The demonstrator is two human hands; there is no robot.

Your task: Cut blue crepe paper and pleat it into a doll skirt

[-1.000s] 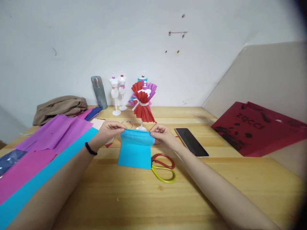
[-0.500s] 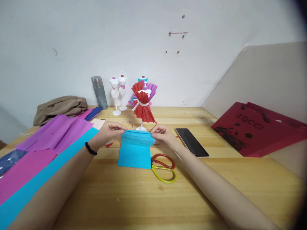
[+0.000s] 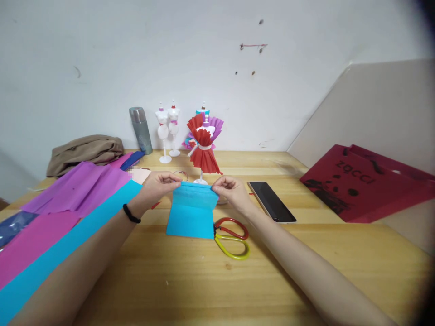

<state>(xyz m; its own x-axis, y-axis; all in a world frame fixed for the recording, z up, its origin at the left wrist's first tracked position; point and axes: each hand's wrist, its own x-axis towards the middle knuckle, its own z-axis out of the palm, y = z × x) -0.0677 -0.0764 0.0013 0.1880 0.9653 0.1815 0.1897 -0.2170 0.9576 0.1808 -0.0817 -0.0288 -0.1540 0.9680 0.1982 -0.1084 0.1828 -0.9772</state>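
A piece of blue crepe paper [image 3: 190, 217] is pinched at its far edge between my two hands. My left hand [image 3: 162, 184] holds the left corner, and my right hand [image 3: 228, 190] grips the right corner. Narrow folds run along that raised edge, while the near part rests on the table. Scissors with one red and one yellow handle [image 3: 234, 240] lie to the right, their blades hidden under the paper. Just beyond the paper stands a small white dress form [image 3: 205, 151] in a pleated red and purple paper dress.
Purple, pink and blue paper sheets [image 3: 76, 188] spread over the left side. Behind them sit a brown cloth [image 3: 86, 153] and a thermos [image 3: 141, 130]. Two bare dress forms [image 3: 163, 131] stand by the wall. A phone [image 3: 272, 202] and a red paper bag [image 3: 367, 183] lie right.
The raised edge of the blue paper has tilted, so its folded strip shows flatter and lighter. Both hands have shifted slightly, the left one a little to the right, still pinching the corners.
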